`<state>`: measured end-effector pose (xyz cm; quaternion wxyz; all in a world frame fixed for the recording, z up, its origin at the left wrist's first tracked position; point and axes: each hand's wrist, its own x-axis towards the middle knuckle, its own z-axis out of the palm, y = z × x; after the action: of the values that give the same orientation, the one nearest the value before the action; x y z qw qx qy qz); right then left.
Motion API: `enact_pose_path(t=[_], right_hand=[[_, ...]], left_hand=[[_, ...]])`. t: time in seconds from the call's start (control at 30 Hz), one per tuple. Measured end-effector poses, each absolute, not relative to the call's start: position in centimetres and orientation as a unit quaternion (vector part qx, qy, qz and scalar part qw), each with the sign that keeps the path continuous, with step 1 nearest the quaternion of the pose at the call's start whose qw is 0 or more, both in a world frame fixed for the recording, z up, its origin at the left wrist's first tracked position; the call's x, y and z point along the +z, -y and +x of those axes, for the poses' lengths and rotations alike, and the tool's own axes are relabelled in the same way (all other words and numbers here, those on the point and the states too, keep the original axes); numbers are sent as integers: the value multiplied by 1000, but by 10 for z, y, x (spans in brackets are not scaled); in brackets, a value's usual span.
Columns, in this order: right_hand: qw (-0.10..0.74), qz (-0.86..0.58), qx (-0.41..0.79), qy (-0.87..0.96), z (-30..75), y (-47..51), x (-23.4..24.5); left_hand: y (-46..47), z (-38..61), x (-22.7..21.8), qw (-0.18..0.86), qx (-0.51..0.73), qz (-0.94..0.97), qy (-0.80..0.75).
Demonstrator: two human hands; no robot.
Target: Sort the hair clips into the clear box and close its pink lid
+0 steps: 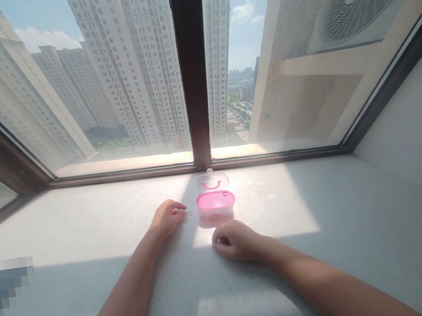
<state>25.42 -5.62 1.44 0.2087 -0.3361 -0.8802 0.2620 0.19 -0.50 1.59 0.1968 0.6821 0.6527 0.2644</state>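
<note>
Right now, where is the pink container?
In the head view, the pink container sits mid-picture on the pale sill, right of the left hand and just beyond the right hand.

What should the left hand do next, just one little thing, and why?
Maybe the left hand should gently pinch the small ring-like thing on the windowsill. It lies right beside that hand, though I can't tell whether they touch. The pink box nearby has its clear lid open.
</note>
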Motion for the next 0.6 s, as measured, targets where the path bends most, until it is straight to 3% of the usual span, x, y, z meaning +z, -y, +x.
enact_pose_path(t=[0.3, 0.6], right_hand=[[203, -333, 285, 876, 255, 52, 16], [200, -327, 287, 878, 254, 51, 17]], left_hand=[[5, -4, 15, 262, 238, 750, -558], [7, 5, 14, 229, 239, 765, -552]])
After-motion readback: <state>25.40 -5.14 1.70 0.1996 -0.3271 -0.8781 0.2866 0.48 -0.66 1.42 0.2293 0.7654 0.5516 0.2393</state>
